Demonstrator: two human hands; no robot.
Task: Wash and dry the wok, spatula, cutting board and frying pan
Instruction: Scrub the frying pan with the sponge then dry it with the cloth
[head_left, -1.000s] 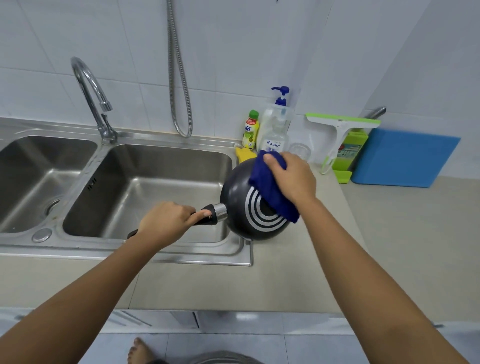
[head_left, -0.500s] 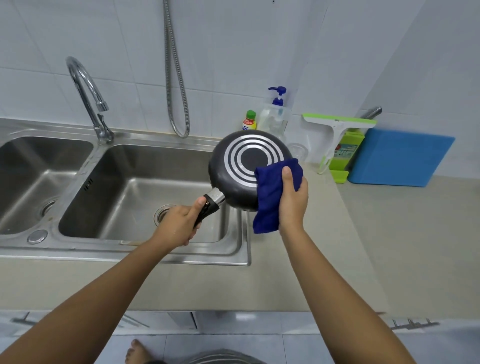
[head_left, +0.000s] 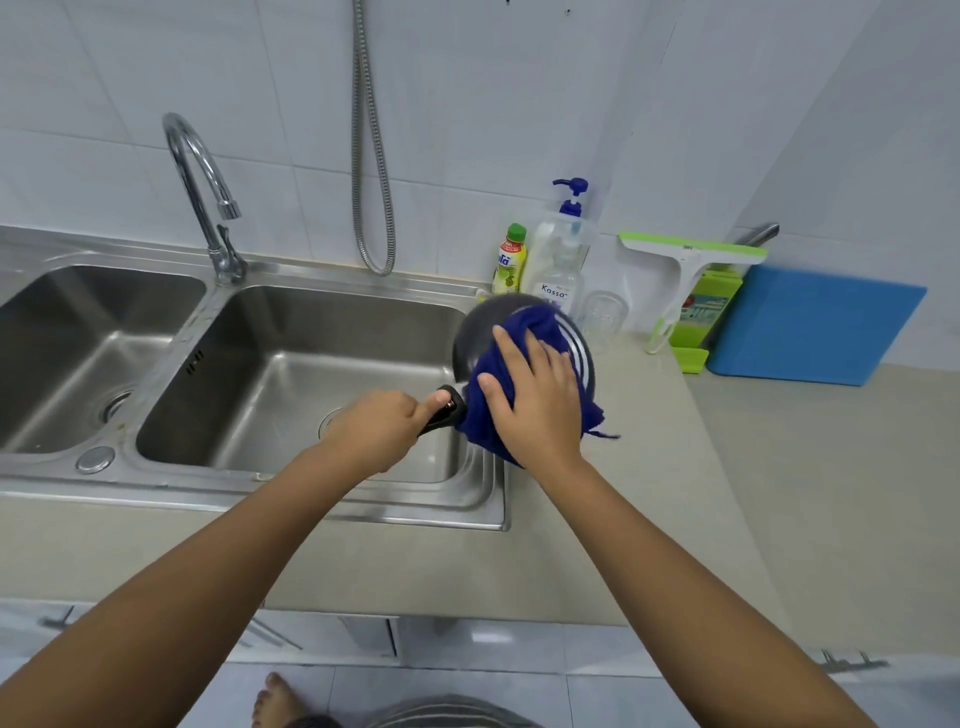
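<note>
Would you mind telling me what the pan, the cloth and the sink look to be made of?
Pan: probably metal with a dark matte coating; silvery concentric rings show on its base.
Cloth: soft dark blue textile; it folds and trails a loose thread, fibre unclear.
Sink: stainless steel by its look, brushed grey with soft reflections.

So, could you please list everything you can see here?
pan: 1, black, held over sink edge
cloth: 1, dark blue, on pan
board: 1, blue, leaning on wall
sink: 1, steel, left
tap: 1, chrome, behind sink
hose: 1, metal, on wall
small bottle: 1, green cap, by wall
pump bottle: 1, clear, beside it
glass: 1, clear, behind pan
squeegee: 1, white-green, against wall
box: 1, green, behind squeegee
counter: 1, beige, around sink
left hand: 1, gripping pan handle
right hand: 1, flat on cloth
foot: 1, bare, on floor
</note>
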